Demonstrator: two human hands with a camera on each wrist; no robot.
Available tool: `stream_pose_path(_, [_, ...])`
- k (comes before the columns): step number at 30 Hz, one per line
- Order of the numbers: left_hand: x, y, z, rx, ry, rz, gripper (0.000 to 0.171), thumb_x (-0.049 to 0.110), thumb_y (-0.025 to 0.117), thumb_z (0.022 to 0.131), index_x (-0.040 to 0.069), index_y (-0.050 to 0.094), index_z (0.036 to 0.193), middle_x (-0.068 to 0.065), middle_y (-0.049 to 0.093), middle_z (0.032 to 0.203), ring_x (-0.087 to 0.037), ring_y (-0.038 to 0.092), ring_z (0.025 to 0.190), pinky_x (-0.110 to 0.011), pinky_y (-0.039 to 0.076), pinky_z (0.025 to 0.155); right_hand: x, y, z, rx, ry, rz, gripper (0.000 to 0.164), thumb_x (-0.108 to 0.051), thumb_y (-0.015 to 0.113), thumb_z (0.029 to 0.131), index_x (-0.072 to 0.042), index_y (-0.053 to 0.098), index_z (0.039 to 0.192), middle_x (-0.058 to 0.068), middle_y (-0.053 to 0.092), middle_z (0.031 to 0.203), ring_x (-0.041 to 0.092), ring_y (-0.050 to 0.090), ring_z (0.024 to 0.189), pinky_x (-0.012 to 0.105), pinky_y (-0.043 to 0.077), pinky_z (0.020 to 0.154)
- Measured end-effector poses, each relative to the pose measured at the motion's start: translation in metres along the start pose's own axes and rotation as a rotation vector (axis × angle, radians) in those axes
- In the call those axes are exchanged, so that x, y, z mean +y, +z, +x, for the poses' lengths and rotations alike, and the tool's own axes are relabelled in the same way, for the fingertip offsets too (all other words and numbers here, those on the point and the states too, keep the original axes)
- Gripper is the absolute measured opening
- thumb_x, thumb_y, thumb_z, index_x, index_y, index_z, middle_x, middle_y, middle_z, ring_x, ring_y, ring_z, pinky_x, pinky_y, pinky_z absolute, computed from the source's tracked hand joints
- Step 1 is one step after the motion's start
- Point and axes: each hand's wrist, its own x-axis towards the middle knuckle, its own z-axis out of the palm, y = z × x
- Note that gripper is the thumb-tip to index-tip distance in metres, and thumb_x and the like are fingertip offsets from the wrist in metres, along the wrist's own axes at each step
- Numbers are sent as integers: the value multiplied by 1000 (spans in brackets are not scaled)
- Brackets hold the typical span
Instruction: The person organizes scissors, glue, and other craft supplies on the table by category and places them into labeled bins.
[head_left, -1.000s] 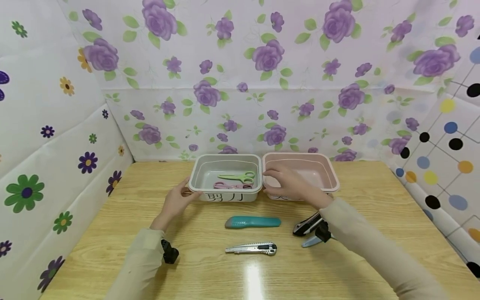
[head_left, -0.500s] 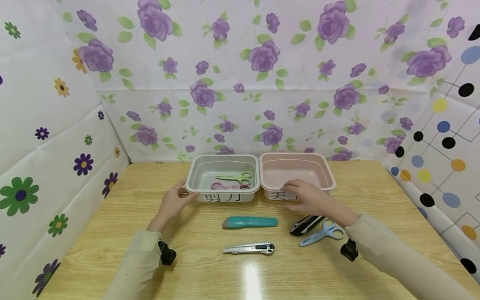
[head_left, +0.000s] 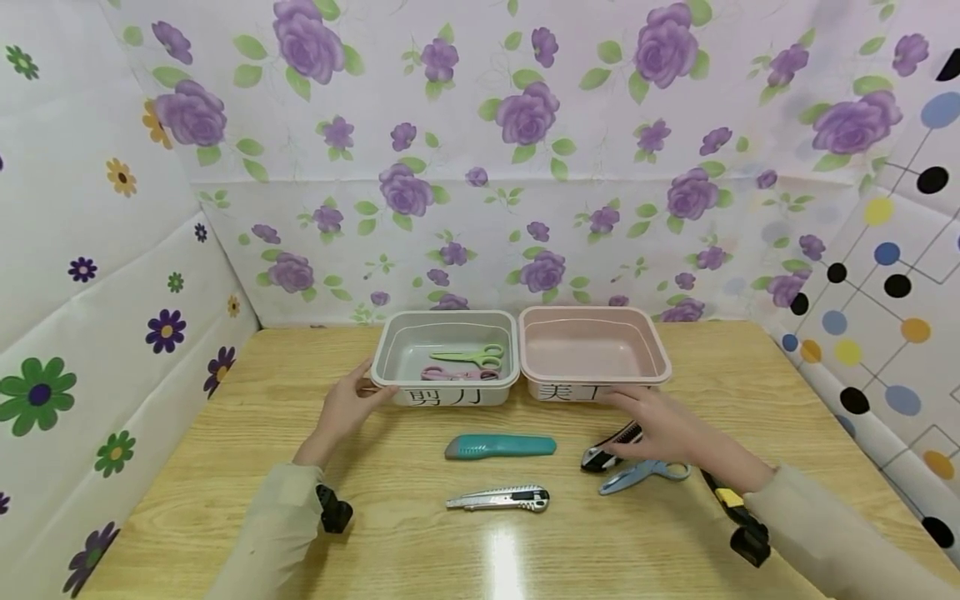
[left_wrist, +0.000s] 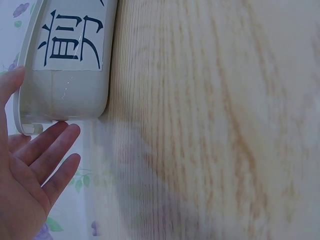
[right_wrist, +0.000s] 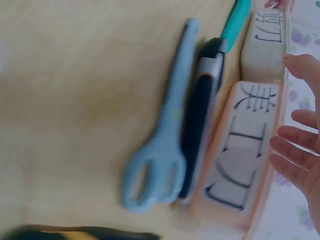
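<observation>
My left hand (head_left: pixel 348 412) holds the front left corner of the grey bin (head_left: pixel 450 313); in the left wrist view its thumb lies at the rim and the fingers touch the end wall. Green scissors (head_left: pixel 465 357) and pink scissors (head_left: pixel 459 374) lie inside. My right hand (head_left: pixel 663 429), fingers extended, hovers in front of the pink bin (head_left: pixel 585 329). Below it lie a black and silver utility knife (head_left: pixel 597 459), partly hidden by the hand, and light blue scissors (right_wrist: pixel 172 120). The pink bin holds nothing.
A teal utility knife (head_left: pixel 501 446) and a silver utility knife (head_left: pixel 498 498) lie mid-table. Another knife, black and yellow (head_left: pixel 727 497), is partly covered by the right forearm. Both bins carry labels and stand side by side before a flowered cloth (head_left: pixel 465 100).
My right hand has drawn back from the pink bin's left edge, moving right and nearer over the black knife and blue scissors. The left hand stays at the grey bin.
</observation>
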Motion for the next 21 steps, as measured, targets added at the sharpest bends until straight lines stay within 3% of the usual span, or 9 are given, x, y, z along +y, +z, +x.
stream_pose_path(7, [2,1,-2,-8,2,-6,75,41,66,81,9,33,141,-20,62,109,-30,61,97,-41,51,75,9,14,-36,39,105,25,60,-39,77,69,-4,58,113,13,59,111,30,57,99,45,47,79])
stream_pose_path(13, [5,-1,-3,-9,4,0,75,39,65,82,9,31,142,-20,62,109,-31,61,97,-42,51,75,17,16,-55,50,182,70,66,-38,80,64,-1,58,114,18,55,115,34,52,105,48,45,84])
stream_pose_path(21, [4,-2,-3,-5,9,11,75,39,66,82,9,31,142,-19,62,109,-30,61,97,-42,51,75,19,19,-70,-16,280,81,72,-44,78,65,2,56,115,19,55,113,41,50,107,53,43,85])
